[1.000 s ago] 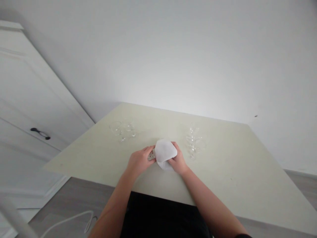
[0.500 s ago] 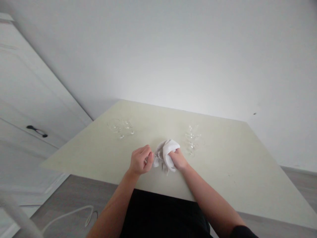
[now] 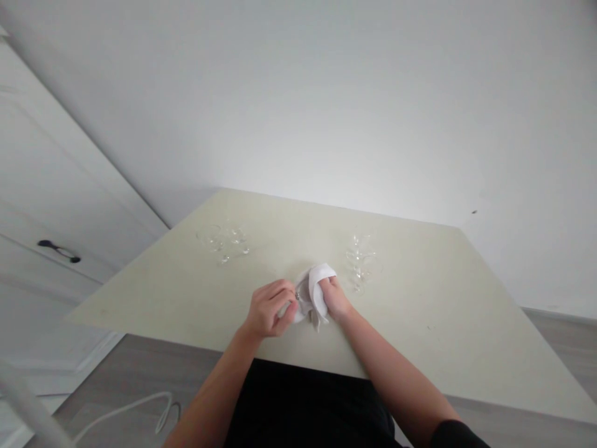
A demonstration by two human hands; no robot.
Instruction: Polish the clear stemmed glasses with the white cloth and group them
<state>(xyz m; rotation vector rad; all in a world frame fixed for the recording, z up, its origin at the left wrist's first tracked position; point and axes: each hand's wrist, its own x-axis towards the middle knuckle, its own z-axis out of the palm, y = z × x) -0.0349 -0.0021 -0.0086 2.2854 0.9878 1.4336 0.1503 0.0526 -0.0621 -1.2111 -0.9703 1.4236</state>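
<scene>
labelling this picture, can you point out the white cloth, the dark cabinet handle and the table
White cloth [image 3: 316,295]: head view, on its folded middle.
Dark cabinet handle [image 3: 59,251]: head view, on the middle of its length.
Table [image 3: 420,289]: head view, on a bare right-hand part of its top.

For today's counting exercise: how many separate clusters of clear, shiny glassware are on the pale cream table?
2: a left cluster and a right cluster, either side of the white fabric cloth. Pieces blur together, so some may be hidden.

2 bare forearms [image 3: 396,370] angled inward, left hand [image 3: 271,309] curled, right hand [image 3: 334,298] partly hidden
</scene>
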